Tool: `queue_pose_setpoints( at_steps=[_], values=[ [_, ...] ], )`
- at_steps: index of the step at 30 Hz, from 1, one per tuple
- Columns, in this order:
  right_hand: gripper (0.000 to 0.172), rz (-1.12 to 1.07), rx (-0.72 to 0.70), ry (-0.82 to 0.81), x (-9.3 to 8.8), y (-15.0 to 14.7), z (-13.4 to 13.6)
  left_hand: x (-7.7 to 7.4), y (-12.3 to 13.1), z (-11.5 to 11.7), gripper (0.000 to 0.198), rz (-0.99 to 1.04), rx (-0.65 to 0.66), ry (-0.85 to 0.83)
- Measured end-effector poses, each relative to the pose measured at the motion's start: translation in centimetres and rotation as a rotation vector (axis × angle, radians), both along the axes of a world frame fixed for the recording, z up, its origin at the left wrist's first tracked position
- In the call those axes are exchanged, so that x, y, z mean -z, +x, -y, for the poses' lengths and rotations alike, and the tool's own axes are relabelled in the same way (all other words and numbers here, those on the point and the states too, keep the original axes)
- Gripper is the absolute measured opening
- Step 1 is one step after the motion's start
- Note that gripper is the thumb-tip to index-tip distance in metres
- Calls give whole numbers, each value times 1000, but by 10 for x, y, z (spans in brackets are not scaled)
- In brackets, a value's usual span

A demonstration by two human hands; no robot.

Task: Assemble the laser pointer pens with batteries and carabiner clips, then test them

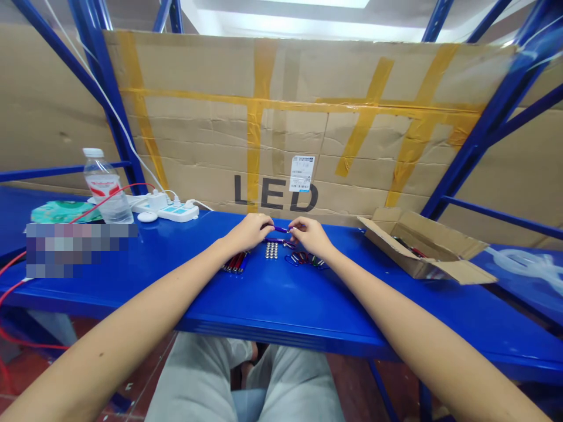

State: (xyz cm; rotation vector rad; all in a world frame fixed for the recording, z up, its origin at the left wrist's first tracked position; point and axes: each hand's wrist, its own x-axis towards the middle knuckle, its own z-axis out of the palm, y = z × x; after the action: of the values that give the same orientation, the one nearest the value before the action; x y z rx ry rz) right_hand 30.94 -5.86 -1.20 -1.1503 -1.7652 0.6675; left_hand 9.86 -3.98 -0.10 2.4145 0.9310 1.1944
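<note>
A slim, shiny purple tube [281, 230], like a small penlight, lies level between my two hands. My left hand [251, 232] is closed on its left end, and the fingers of my right hand [310, 237] pinch at its right end. Just below, another purple tube [275, 241] rests on the blue table. Small silver button cells [271, 251] stand in neat rows under it. Near my left wrist lie several red and dark blue tubes [236, 262] side by side. Coloured carabiner clips [303, 258] are spread below my right hand.
An open cardboard box [409, 258] with a few dark and red tubes stands at right. At left are a water bottle [105, 184], a white power strip [176, 211] and a red cable [109, 196]. A large taped carton [197, 135] rises behind the table.
</note>
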Motion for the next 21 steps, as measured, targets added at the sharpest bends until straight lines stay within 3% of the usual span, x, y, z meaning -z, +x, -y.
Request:
queue_pose_setpoints(
  at_steps=[6, 16, 21],
  values=[
    [4, -168, -1, -33, 3, 0, -14, 3, -1, -10, 6, 104, 23, -100],
    [13, -403, -78, -207, 4, 7, -8, 1, 3, 7, 15, 9, -59, -169],
    [15, -471, -80, -228, 1, 14, -6, 4, 5, 6, 6, 156, 14, -302]
  ],
)
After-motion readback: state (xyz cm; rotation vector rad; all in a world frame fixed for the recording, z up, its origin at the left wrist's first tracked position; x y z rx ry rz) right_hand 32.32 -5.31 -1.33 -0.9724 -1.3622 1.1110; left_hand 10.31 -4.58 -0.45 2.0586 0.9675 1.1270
